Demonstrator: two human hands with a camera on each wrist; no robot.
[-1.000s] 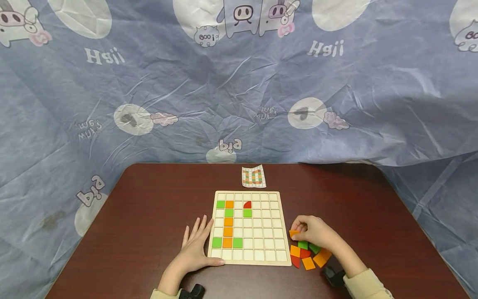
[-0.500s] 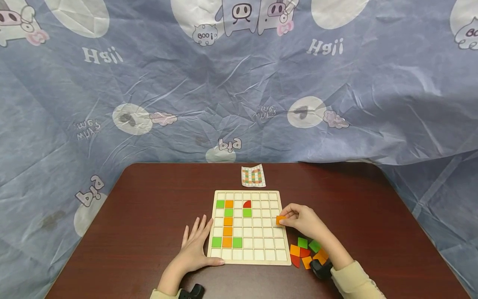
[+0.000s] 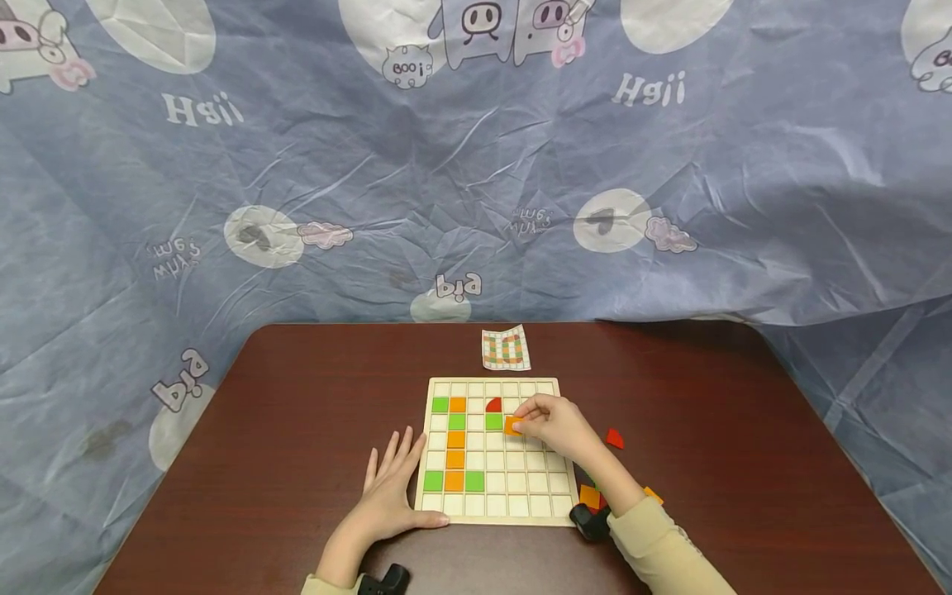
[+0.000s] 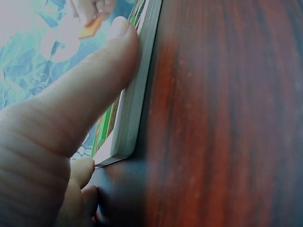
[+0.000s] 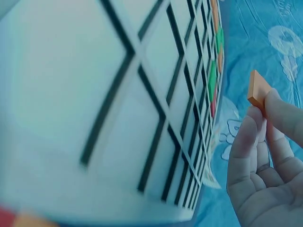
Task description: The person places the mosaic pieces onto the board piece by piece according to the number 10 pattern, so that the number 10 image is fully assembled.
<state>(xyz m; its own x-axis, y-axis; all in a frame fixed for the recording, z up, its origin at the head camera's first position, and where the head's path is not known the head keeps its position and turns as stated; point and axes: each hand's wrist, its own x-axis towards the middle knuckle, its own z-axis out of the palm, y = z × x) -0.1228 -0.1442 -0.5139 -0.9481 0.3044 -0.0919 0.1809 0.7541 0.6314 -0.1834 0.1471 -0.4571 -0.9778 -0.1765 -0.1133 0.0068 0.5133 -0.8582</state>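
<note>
thumb and fingertips of the right hand [image 3: 556, 423] pinch an orange square tile [image 3: 511, 426] above the pale wooden grid board [image 3: 515, 503], near a green square piece [image 3: 494, 421]. the left hand [image 3: 390, 497], fingers spread, grasps nothing, its thumb on the board's near edge. a printed card [image 3: 506, 349] lies beyond, on the dark reddish-brown table [image 3: 335, 388].

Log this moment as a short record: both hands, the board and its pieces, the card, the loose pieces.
Left hand: fingers spread beside the board, thumb on its near edge
Right hand: pinches an orange tile over the board
Pieces in board: five green squares, four orange squares, one red rounded piece
Card: colored grid pattern, beyond the board
Loose pieces: right of the board, partly hidden; count unclear
</note>
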